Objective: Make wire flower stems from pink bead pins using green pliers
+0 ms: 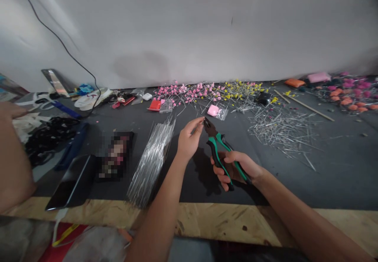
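My right hand (236,169) is wrapped round the handles of green and black pliers (217,145), whose dark jaws point up and to the left. At the tip of those jaws, the thumb and forefinger of my left hand (190,136) are pinched together. Whatever they hold is too small to make out. Left of my left arm lies a bundle of straight silvery wires (152,161). A loose heap of thin wires (280,130) spreads to the right of the pliers.
Pink-tipped wires (189,92) and yellow-tipped wires (242,90) lie along the wall. A pink packet (213,110) is behind the pliers. Phones (69,183), black straps (49,138) and another person's arm (14,159) are at left. A wooden stick (310,106) lies back right.
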`<state>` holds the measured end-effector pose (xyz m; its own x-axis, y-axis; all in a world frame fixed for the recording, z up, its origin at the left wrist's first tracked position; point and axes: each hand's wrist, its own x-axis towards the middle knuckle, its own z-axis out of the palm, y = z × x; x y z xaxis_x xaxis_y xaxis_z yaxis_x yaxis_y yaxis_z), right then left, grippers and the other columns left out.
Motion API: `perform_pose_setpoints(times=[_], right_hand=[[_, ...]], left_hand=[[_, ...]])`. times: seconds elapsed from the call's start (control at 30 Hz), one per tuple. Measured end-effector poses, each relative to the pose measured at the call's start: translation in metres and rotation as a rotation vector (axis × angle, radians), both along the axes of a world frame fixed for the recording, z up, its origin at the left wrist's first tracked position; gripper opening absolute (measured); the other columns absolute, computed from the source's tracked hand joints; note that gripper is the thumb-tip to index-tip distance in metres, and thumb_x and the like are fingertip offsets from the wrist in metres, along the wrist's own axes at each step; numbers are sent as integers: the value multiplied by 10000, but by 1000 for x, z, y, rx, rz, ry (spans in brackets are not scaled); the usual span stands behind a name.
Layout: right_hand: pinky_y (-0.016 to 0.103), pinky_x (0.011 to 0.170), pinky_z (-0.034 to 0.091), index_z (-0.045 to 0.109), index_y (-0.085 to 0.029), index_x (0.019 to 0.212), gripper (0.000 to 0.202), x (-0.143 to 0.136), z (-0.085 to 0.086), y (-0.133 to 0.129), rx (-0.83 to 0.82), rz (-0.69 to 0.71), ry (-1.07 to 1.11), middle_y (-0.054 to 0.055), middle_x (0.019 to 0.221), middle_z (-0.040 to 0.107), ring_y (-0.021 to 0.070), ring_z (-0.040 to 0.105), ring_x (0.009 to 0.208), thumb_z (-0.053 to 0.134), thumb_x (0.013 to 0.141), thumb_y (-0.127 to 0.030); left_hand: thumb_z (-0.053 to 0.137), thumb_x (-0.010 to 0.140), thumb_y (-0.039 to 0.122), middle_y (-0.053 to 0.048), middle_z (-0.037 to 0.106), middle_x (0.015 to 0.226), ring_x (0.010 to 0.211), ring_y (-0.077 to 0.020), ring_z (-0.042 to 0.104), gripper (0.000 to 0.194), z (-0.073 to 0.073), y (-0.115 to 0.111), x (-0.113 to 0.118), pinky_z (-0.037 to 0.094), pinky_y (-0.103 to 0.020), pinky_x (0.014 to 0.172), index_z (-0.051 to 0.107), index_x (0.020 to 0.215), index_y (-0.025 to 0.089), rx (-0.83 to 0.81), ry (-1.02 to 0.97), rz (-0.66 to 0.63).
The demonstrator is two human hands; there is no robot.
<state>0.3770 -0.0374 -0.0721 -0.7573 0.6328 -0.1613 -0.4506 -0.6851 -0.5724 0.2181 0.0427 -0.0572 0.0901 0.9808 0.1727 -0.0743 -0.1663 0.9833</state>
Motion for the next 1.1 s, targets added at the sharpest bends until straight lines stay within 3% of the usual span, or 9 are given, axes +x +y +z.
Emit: perform_pose_setpoints(times=[0.3,0.47,0.57,0.67,0.87,1.1], right_hand=[[373,536,492,471,-131,945,231,-4,-1,-5,37,46,14,23,689,528,139,530,536,413,731,-196],[369,526,495,478,-131,928,223,-8,2,-9,69,37,20,24,677,539,138,533,534,432,718,-189],[368,516,496,486,-126,916,222,-10,4,-9,89,10,7,26,672,542,139,536,529,439,704,-174],[369,516,500,492,-119,905,218,-10,4,-9,101,-11,-12,28,670,543,136,535,526,443,698,-165],[365,530,505,491,-123,911,217,-10,2,-8,115,-25,-46,22,667,536,133,536,541,451,701,-156],[366,527,507,494,-128,891,212,-11,4,-9,109,-35,-101,16,654,535,132,534,532,468,682,-150]], left_hand=[[512,814,246,-36,633,1030,1037,-182,539,181,7,-3,-4,317,-348,999,671,900,255,300,182,132],[590,766,242,-40,564,1002,1025,-184,494,125,9,-7,-2,337,-340,951,700,819,270,387,284,372],[602,760,264,-30,563,864,875,-155,529,117,6,-8,1,406,-311,837,694,832,254,320,208,369],[619,747,278,-19,600,827,786,-124,565,141,2,-8,6,440,-269,760,649,867,210,168,-50,317],[696,666,239,0,617,796,782,-96,581,211,1,-7,13,434,-251,800,625,854,175,-52,-380,289],[730,617,196,2,639,788,771,-84,596,228,8,-8,14,426,-255,839,642,823,155,-165,-540,264]])
